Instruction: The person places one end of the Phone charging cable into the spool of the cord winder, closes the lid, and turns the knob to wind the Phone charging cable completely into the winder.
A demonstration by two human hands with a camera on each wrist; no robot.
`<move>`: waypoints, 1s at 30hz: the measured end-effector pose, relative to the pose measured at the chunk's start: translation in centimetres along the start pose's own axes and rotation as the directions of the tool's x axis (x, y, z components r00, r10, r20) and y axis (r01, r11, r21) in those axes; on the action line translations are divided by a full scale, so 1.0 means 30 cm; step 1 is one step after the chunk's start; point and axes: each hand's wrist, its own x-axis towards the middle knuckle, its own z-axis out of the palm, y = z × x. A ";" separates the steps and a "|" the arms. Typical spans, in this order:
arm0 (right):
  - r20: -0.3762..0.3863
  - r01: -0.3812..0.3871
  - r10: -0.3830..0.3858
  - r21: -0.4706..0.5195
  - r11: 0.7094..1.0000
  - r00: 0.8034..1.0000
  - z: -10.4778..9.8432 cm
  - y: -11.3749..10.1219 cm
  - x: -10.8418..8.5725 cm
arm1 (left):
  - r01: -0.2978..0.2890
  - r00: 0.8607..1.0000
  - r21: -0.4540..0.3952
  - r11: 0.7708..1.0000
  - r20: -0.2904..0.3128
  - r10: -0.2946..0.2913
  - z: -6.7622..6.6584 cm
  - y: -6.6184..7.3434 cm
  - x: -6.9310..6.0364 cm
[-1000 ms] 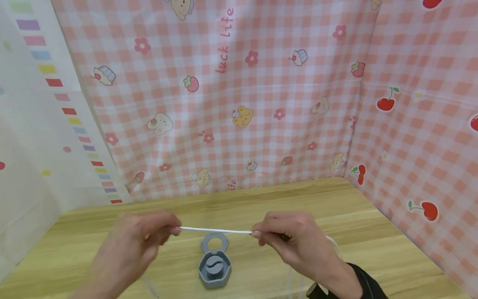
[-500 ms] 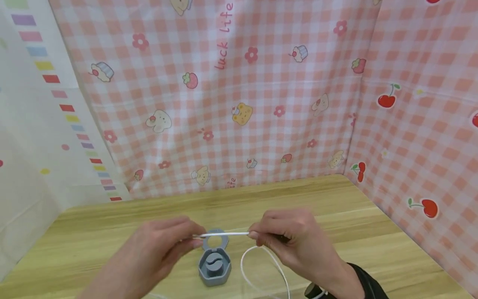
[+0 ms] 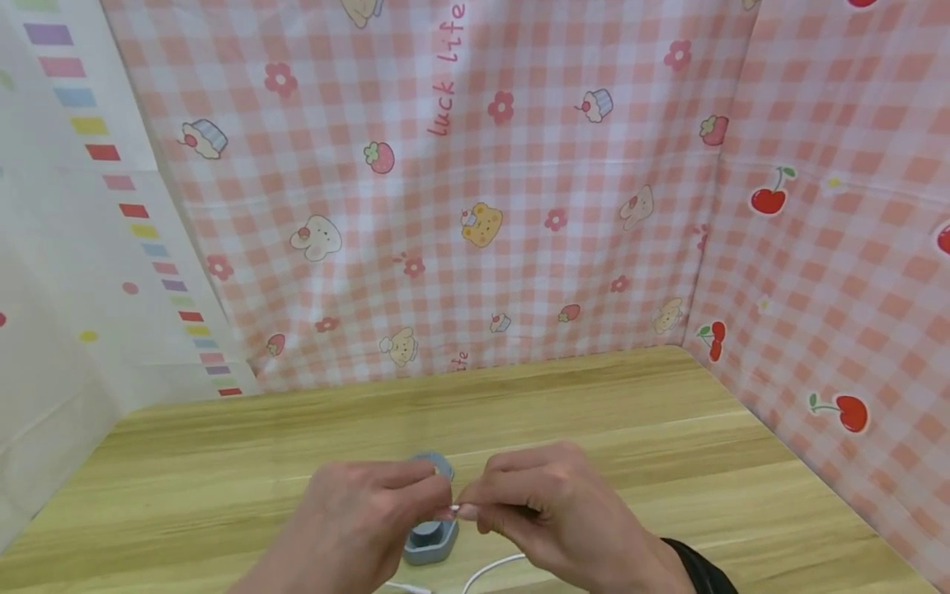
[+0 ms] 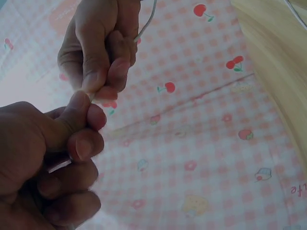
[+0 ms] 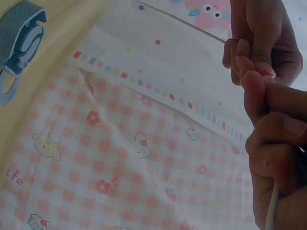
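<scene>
A thin white cable is pinched between thumb and fingers of my left hand and of my right hand. The fingertips of both hands meet, with only a tiny bit of cable showing between them. In the left wrist view the cable also runs out behind the right hand. A length of cable crosses the right palm in the right wrist view. Under the hands, a grey hexagonal case stands on the table with its ring-shaped lid folded back; my left hand partly hides it.
The wood-grain table reaches back to a pink checked cloth hung as a wall. Another checked cloth closes the right side, and a white cloth the left. A white cable end lies near the bottom edge.
My left hand has moved right along the cable until it meets my right hand. The stretch between them has shrunk, both hands have come lower, and the left now covers part of the case.
</scene>
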 end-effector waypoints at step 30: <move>-0.115 -0.134 0.139 0.053 0.990 0.984 -0.051 0.018 -0.004 | 0.106 0.987 -0.084 0.991 0.132 -0.095 -0.119 -0.067 -0.039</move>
